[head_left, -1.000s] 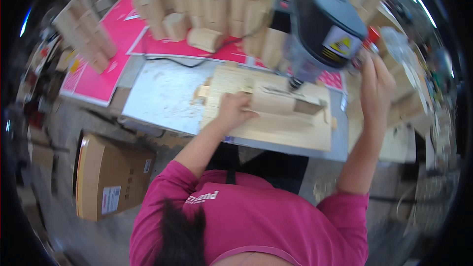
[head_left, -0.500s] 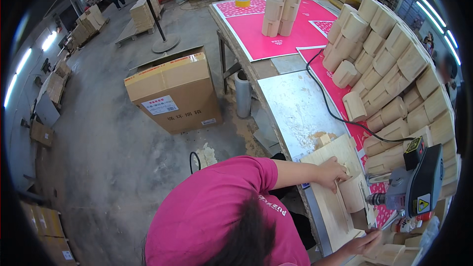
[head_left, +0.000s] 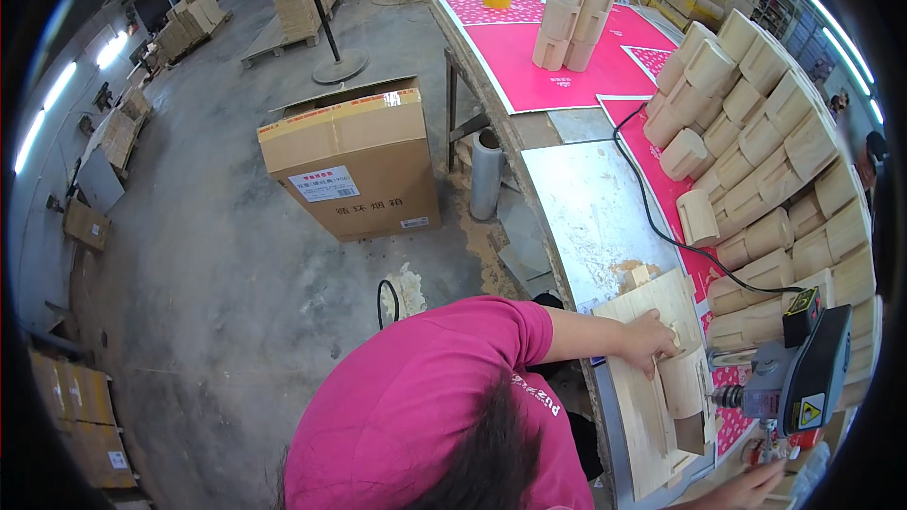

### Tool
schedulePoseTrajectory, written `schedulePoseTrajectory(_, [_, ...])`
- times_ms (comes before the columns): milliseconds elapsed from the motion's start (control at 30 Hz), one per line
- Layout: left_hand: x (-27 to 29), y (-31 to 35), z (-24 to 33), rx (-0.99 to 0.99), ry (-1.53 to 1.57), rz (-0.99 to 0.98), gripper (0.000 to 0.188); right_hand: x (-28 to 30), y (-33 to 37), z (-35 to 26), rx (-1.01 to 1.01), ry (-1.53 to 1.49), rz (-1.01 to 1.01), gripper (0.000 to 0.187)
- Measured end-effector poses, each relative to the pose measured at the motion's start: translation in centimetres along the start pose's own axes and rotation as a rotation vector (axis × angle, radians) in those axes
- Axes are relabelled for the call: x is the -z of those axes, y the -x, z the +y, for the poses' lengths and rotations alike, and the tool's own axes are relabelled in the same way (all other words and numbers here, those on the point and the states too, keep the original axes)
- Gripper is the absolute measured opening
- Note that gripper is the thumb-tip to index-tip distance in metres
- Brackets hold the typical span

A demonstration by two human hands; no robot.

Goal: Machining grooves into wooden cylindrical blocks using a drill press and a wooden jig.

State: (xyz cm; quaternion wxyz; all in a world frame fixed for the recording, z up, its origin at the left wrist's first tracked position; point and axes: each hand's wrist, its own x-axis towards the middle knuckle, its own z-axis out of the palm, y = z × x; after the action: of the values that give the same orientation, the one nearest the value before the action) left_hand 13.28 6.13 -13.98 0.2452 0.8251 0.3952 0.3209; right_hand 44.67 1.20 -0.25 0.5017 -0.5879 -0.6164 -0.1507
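My left hand [head_left: 648,342] is closed on the near end of a rounded pale wooden block [head_left: 682,383], which lies against a flat wooden jig board [head_left: 631,406]. Facing the block's side is the chuck of a grey and black drill [head_left: 792,382], set sideways on the bench. Whether its bit touches the wood is too small to tell. My right hand [head_left: 754,487] is low at the right, its fingertips at the metal lever [head_left: 769,442] below the drill; the grip is partly hidden.
Many grooved wooden blocks [head_left: 746,142] are stacked along the right, with another stack [head_left: 578,9] on the pink sheet [head_left: 529,57]. A black cable [head_left: 646,203] crosses the metal plate [head_left: 590,217]. Left of the table stand a cardboard carton [head_left: 354,170] and a plastic-film roll [head_left: 486,175].
My right hand has moved right, and the lever at its fingers has swung with it below the drill. My left hand stays on the block. The whole view has shifted slightly.
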Motion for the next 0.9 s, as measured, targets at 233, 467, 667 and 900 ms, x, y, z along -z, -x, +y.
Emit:
schedulePoseTrajectory(233, [-1.6, 0.4, 1.9, -0.012, -0.087, 0.028, 0.044, -0.2, -12.4, 2.8, -0.11, -0.009, -0.191, 0.038])
schedulePoseTrajectory(467, [-4.5, -1.5, 1.8, -0.112, 0.017, 0.035, 0.033, 0.3, -11.7, 0.4, -0.13, -0.294, -0.217, 0.036])
schedulePoseTrajectory(667, [-2.2, -1.2, 1.8, -0.11, -0.088, 0.065, 0.038, -1.4, -11.7, -4.4, 0.09, 0.215, -0.062, 0.033])
schedulePoseTrajectory(900, [-1.7, -1.1, 3.1, -0.127, -0.067, 0.034, 0.048, 2.3, -6.4, -10.2, -0.076, 0.024, -0.007, 0.029])
